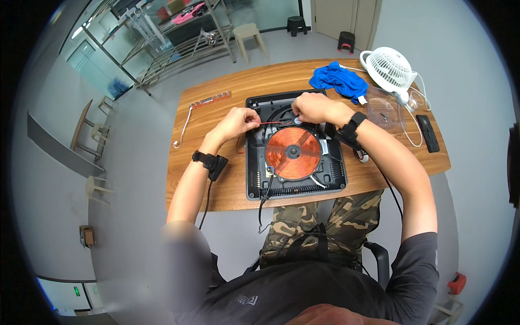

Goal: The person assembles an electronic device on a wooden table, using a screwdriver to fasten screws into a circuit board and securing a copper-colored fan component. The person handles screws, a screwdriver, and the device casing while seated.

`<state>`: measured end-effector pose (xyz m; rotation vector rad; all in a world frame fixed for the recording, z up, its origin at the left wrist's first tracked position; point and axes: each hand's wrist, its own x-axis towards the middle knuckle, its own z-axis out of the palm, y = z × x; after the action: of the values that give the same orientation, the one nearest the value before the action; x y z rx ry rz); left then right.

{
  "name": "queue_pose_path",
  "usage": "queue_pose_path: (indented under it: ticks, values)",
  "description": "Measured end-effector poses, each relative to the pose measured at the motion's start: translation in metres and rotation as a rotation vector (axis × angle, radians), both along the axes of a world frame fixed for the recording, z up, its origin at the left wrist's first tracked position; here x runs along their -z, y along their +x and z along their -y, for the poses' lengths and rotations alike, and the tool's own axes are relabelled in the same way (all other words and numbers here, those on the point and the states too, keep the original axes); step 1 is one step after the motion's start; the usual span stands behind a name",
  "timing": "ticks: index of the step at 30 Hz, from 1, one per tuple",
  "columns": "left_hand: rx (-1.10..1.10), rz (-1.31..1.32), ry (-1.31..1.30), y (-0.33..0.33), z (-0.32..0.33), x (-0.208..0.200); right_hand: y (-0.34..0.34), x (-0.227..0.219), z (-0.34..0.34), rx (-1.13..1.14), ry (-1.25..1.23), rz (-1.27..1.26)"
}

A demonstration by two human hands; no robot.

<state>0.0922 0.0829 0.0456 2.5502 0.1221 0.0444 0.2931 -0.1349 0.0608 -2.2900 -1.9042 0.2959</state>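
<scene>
An opened induction cooker with a black housing (251, 162) lies on the table in front of me. Its round copper coil (281, 157) sits in the middle, dark at the hub. At the upper left of the housing, my left hand (238, 122) pinches a thin red wire (271, 123), which runs taut to the right. My right hand (314, 107) is over the upper part of the housing, fingers curled downward near a small bluish round part (297, 121). What its fingertips hold, if anything, is hidden. A dark cord (263, 200) hangs over the housing's near edge.
On the wooden table (216, 187) lie a reddish strip (211, 101) with a white cable, a blue cloth (338, 80), a white fan (387, 69), a clear tray (383, 111) holding small parts, and a black flat piece (427, 133). Metal shelving (179, 57) stands beyond.
</scene>
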Motion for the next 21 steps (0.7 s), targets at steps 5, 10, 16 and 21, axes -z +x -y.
queue_pose_path:
  ticks: [5, 10, 16, 21]
  values:
    - [0.040, 0.087, 0.118, 0.002, 0.001, 0.010, -0.011, 0.019, -0.019, -0.055, 0.100, -0.112]
    - [0.021, 0.055, 0.054, -0.001, 0.001, 0.014, -0.020, 0.029, -0.025, -0.073, 0.111, -0.154]
    - [0.048, 0.058, 0.063, -0.002, -0.004, 0.022, -0.027, 0.031, -0.029, -0.127, 0.140, -0.176]
    - [0.069, 0.062, 0.062, -0.003, 0.000, 0.016, -0.029, 0.035, -0.030, -0.133, 0.193, -0.131]
